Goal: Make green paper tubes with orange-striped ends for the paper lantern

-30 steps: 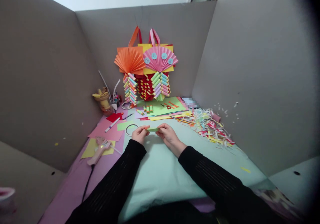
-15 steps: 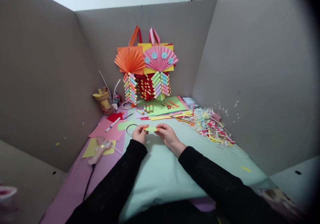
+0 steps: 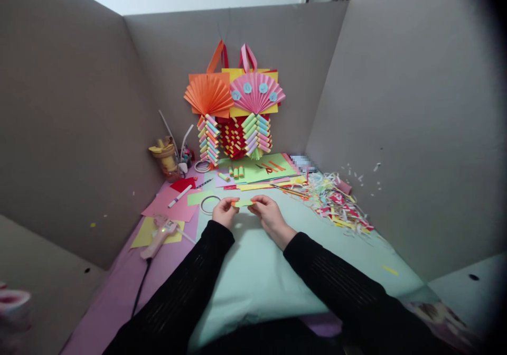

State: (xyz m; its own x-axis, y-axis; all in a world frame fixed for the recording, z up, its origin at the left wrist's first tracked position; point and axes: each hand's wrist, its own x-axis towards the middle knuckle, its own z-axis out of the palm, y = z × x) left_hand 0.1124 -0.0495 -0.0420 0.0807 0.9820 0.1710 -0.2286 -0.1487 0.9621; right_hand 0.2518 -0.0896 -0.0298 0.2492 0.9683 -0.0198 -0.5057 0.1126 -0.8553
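Between my two hands, above the pale green table cover (image 3: 269,276), is a small light green paper piece (image 3: 243,203) with orange at its left end. My left hand (image 3: 225,212) pinches the left end, and my right hand (image 3: 271,217) pinches the right end. Just left of my left hand lies a ring of tape (image 3: 209,205). Several green rolls with orange ends, one of them a standing roll (image 3: 236,173), are behind my hands. A pink glue gun (image 3: 160,237) rests on yellow paper (image 3: 142,233) at the left.
Paper fan decorations, one orange (image 3: 208,95) and one pink (image 3: 257,93), hang on the back panel. Paper scraps (image 3: 336,202) are heaped at the right, near scissors or pencils (image 3: 291,191). A marker (image 3: 179,196) and a cup of supplies (image 3: 166,162) are at the left.
The view has shifted slightly. Both hands still hold the paper piece; its right orange end, visible before, is now hidden by my right fingers.
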